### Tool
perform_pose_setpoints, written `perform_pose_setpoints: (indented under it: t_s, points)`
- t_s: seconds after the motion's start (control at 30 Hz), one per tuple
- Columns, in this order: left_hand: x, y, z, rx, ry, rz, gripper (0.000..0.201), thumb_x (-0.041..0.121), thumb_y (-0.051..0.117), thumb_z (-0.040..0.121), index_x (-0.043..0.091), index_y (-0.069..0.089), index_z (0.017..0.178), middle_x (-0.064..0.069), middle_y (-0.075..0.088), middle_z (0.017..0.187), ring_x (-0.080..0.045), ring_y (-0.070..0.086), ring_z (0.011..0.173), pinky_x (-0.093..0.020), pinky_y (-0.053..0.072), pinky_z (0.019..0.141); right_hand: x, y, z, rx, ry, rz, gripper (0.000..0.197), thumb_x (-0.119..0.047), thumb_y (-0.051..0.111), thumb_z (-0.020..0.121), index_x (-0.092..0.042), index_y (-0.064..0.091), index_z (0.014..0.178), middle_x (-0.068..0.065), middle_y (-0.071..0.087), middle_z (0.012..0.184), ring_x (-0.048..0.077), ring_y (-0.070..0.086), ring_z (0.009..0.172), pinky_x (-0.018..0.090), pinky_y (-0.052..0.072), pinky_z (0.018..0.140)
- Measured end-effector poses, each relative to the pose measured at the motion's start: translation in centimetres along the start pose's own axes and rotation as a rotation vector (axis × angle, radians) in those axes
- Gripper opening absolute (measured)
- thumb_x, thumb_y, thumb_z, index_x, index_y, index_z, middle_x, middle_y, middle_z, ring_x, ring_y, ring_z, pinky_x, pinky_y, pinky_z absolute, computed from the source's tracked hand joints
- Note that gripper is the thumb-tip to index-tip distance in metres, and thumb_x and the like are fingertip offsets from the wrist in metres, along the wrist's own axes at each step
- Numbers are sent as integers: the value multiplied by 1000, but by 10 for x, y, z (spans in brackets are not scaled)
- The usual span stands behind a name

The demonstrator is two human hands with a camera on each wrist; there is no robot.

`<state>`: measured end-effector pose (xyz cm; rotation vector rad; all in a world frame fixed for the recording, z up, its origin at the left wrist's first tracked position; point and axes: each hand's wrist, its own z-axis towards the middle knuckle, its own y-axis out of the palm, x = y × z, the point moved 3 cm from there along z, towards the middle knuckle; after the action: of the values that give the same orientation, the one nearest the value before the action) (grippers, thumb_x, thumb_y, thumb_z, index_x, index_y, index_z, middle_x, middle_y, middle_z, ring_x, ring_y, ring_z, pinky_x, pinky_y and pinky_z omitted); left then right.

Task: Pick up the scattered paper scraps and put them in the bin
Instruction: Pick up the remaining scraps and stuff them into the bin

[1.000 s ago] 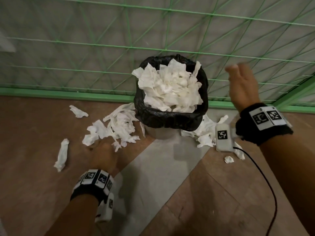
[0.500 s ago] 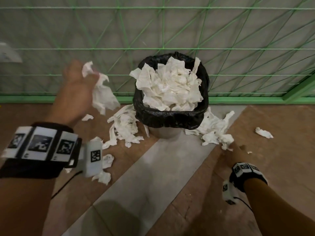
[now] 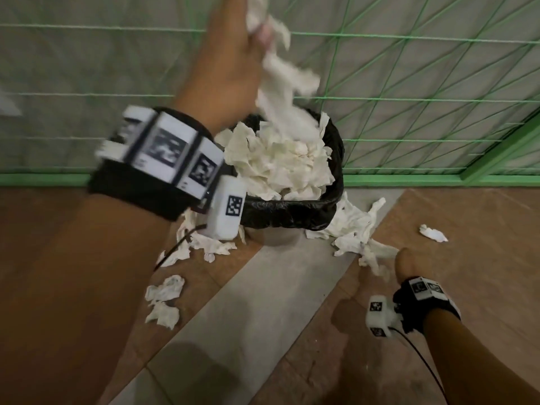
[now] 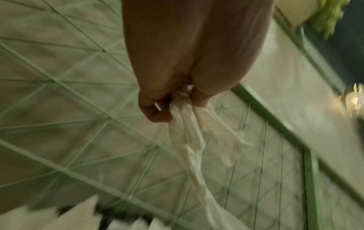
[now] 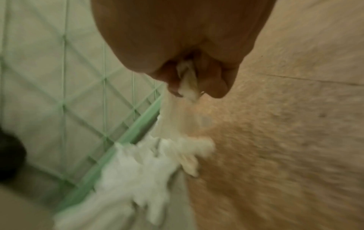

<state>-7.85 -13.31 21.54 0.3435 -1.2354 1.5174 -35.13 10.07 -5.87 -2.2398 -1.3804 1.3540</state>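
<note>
**Both hands holding paper at the bin**

The left hand [image 3: 230, 54] has its fingers [image 4: 155, 107] pinched on a long paper strip [image 4: 189, 140], which dangles from them (blurred) over the heaped bin [image 3: 292, 211]. The right hand [image 3: 406, 264] has fingers [image 5: 216, 84] clamped on floor scraps [image 3: 374, 252] beside the bin.

One bin [image 3: 295, 211] stands by the far fence. Two hands show, left hand [image 3: 230, 54] and right hand [image 3: 406, 264]. The paper scraps [image 3: 165, 299] overlap too much to count.
</note>
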Motion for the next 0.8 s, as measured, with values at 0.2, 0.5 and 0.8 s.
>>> perform_pose_setpoints:
  t_s: [0.2,0.5,0.8]
  points:
    - [-58,73,-31,-426,-263,509,38,42,23,96,15,38,117,-10,38,129,-27,31,118,-47,25,101,-71,-36,-8,50,-110,247,34,-54,52,70,-24,40,60,2,35,60,21,34,48,28,35,47]
    - [-76,106,-43,-738,-309,757,52,42,28,97,11,33,140,-14,22,149,-33,18,137,-49,18,110,-271,-85,-137,31,-901,137,10,-26,56,78,-22,53,68,-1,51,68,2,51,43,19,45,43]
    - [-68,42,-46,-70,-249,287,39,46,48,77,31,45,112,1,40,119,-20,33,120,-41,23,96,-313,35,-165,-34,-1243,-712,32,-27,56,84,4,60,79,15,47,71,22,47,66,30,32,60]
